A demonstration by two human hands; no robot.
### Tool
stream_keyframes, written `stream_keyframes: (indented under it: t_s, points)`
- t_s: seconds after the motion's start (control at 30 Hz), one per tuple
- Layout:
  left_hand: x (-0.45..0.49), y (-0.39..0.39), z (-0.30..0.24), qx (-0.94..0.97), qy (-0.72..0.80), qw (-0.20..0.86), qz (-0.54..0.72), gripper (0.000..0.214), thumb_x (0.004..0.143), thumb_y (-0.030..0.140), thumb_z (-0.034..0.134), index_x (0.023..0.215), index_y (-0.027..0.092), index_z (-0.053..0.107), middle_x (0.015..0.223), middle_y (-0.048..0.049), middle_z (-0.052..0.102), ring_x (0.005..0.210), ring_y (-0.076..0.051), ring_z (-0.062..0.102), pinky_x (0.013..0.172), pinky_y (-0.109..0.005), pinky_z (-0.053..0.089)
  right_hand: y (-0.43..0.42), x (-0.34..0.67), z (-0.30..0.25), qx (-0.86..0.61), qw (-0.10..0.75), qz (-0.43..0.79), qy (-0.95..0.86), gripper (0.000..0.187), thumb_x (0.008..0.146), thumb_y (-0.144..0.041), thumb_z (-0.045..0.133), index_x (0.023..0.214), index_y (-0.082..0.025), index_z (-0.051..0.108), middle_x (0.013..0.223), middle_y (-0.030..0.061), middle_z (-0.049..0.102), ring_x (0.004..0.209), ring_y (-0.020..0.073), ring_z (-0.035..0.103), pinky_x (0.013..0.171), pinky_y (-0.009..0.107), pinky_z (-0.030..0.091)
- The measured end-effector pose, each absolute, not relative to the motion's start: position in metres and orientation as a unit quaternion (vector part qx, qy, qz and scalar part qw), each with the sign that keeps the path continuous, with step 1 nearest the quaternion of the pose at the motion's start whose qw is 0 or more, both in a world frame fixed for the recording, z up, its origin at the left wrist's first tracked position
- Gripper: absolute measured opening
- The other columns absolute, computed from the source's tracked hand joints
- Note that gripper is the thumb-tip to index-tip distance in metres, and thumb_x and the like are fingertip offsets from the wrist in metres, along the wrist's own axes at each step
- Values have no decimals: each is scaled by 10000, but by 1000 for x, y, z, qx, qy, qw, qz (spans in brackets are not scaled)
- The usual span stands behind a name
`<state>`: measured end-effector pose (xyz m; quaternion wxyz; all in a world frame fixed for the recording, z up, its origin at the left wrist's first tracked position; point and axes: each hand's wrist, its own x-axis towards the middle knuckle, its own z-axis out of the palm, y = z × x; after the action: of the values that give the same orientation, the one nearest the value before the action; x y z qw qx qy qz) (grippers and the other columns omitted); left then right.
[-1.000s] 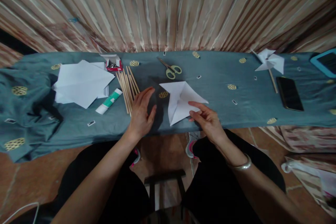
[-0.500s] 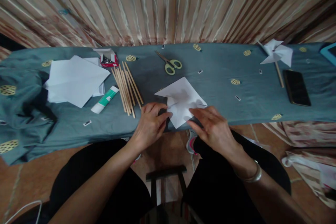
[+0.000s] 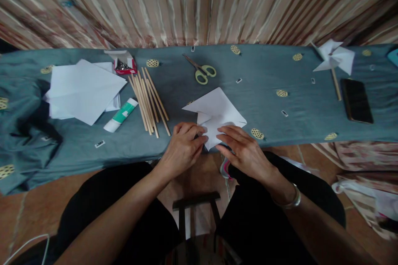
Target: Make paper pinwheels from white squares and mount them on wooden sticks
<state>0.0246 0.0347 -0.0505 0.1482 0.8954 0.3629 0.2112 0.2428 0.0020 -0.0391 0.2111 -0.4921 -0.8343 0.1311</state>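
A folded white paper sheet [image 3: 217, 109] lies near the front edge of the table under a grey-blue cloth [image 3: 264, 103]. My left hand [image 3: 183, 147] pinches the paper's near corner with curled fingers. My right hand [image 3: 244, 151] rests its fingertips on the same near corner from the right, fingers bent and pressed on the paper. Both hands meet at the sheet's lowest tip.
A stack of white sheets [image 3: 82, 89], a glue stick [image 3: 120, 115], several wooden sticks [image 3: 149, 101] and a small red box [image 3: 124, 64] lie to the left. Green-handled scissors [image 3: 202, 72] sit behind the paper. A finished paper pinwheel [image 3: 334, 58] and a dark phone [image 3: 357, 100] lie at right.
My left hand came off the cloth beside the sticks and took hold of the paper's near corner. My right hand shifted left onto that corner. The paper was drawn closer to the table's edge.
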Motion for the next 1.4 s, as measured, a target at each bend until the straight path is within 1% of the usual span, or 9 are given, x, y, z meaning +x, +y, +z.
stream_keyframes:
  t_s: [0.13,0.27,0.33,0.43,0.53,0.63,0.77,1.0,1.4]
  points:
    - [27,37,-47,892,363,158,218,227,869,162,523,1004,182,705,1096,-89,686,1054,-268,542,919,-473,397,2,241,-41,-517,258,149,-803,218,954,-247,514,1024,-213,718,1090,87,730,1057,243,655,957,432,533]
    - [32,38,-44,888,365,162,229,201,848,168,538,977,166,692,1050,-80,698,1041,-267,555,938,-473,387,5,242,-44,-552,313,182,-751,177,941,-259,546,973,-218,716,945,56,755,903,227,693,863,406,548]
    - [34,38,-42,889,363,161,227,198,858,172,530,984,160,682,1046,-86,698,1045,-268,556,942,-474,386,7,241,-46,-571,318,201,-729,164,931,-269,558,952,-224,714,919,49,756,885,229,695,865,413,539]
    - [36,37,-40,894,357,155,222,205,868,153,521,1013,147,666,1072,-101,693,1052,-269,559,943,-475,389,11,239,-47,-610,317,225,-690,159,907,-302,581,974,-233,707,948,49,755,890,231,696,864,406,534]
    - [39,34,-39,898,354,150,216,237,873,129,522,1075,140,645,1134,-106,682,1083,-268,557,938,-458,401,14,237,-46,-652,310,242,-649,197,871,-334,618,1018,-225,692,911,48,752,846,225,701,806,367,544]
    - [42,31,-41,901,347,143,216,259,877,111,522,1115,118,624,1193,-116,668,1110,-264,558,935,-439,413,16,235,-42,-671,296,250,-633,169,849,-338,639,958,-220,691,822,32,748,775,210,702,738,323,539]
    - [47,27,-46,906,340,131,216,288,898,99,486,1164,114,597,1277,-122,641,1152,-258,555,948,-438,418,20,235,-40,-670,296,256,-630,136,837,-338,644,868,-215,691,764,13,732,690,178,681,662,277,515]
    - [51,24,-51,908,346,124,200,412,934,99,431,1345,91,467,1350,-123,599,1197,-239,528,975,-411,403,24,237,-40,-665,276,250,-647,140,847,-319,630,823,-209,713,718,1,702,646,161,657,638,262,479]
    - [55,24,-54,912,347,119,186,392,965,130,385,1343,76,473,1356,-135,593,1188,-241,530,973,-413,396,27,237,-38,-668,269,227,-655,114,841,-278,628,820,-221,724,728,-2,729,646,163,680,616,249,479]
